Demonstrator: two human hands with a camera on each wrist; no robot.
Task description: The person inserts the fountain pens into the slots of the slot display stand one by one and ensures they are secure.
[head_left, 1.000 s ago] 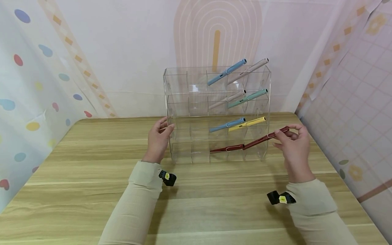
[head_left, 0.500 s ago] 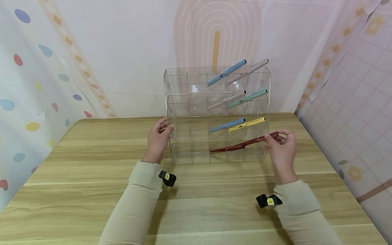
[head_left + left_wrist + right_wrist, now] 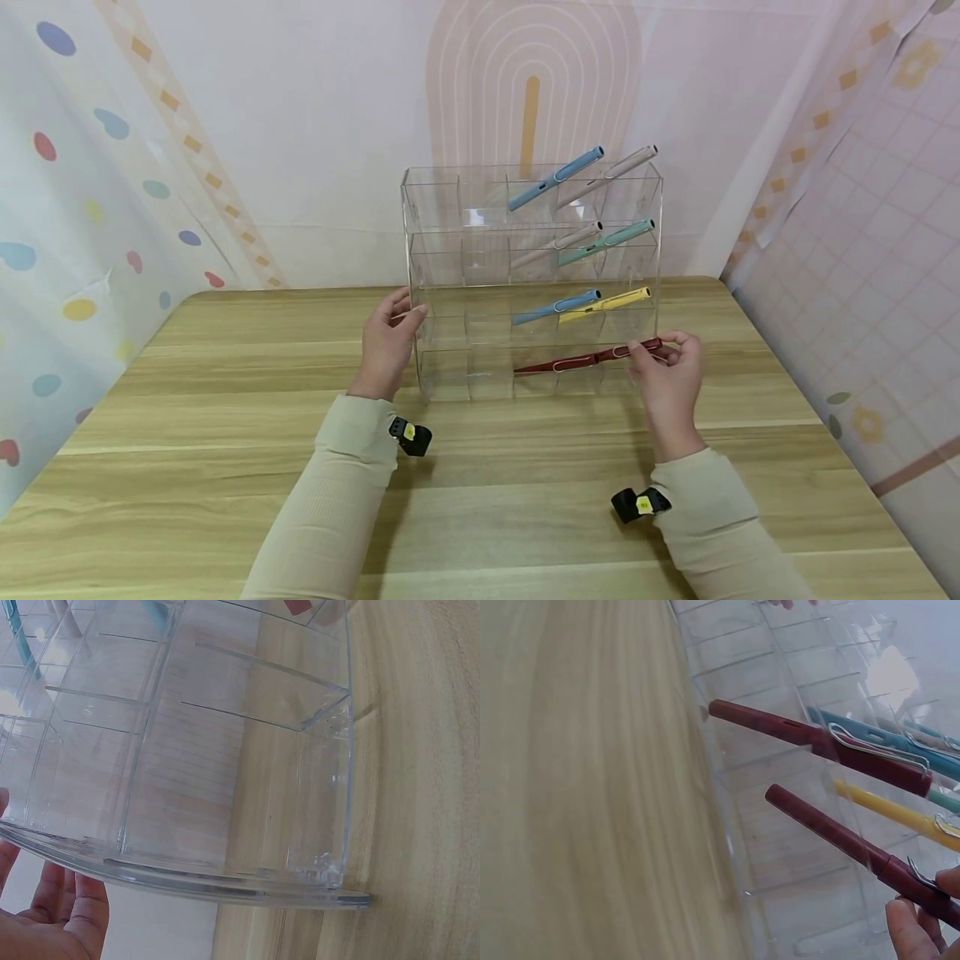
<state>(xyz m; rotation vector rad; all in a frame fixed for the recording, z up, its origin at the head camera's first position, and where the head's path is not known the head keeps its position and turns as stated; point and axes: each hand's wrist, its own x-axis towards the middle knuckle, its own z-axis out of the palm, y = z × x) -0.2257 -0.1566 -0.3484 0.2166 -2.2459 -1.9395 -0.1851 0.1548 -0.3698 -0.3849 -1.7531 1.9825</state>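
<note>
A clear acrylic pen rack point(image 3: 411, 258) with tiers of compartments stands upright on the wooden table. My left hand point(image 3: 386, 343) grips its left side panel, thumb in front and fingers behind; the left wrist view shows the fingers beside the thick edge point(image 3: 187, 879). With thumb and fingers, my right hand point(image 3: 672, 390) pinches the cap end of a dark red pen point(image 3: 829, 832). Its tapered end points into the bottom tier's right compartment, apparently above the floor of it. Another dark red pen point(image 3: 555, 365) lies in the compartment to its left.
Higher tiers hold a yellow pen point(image 3: 604, 304), blue pens point(image 3: 557, 177), a green pen point(image 3: 606, 242) and pale pens point(image 3: 618, 170), all leaning with caps up to the right. Patterned cloth point(image 3: 315, 125) hangs behind and beside the table point(image 3: 225, 467).
My right hand has moved left and downward, carrying the dark red pen deeper into the bottom tier. The left hand and the rack have stayed put.
</note>
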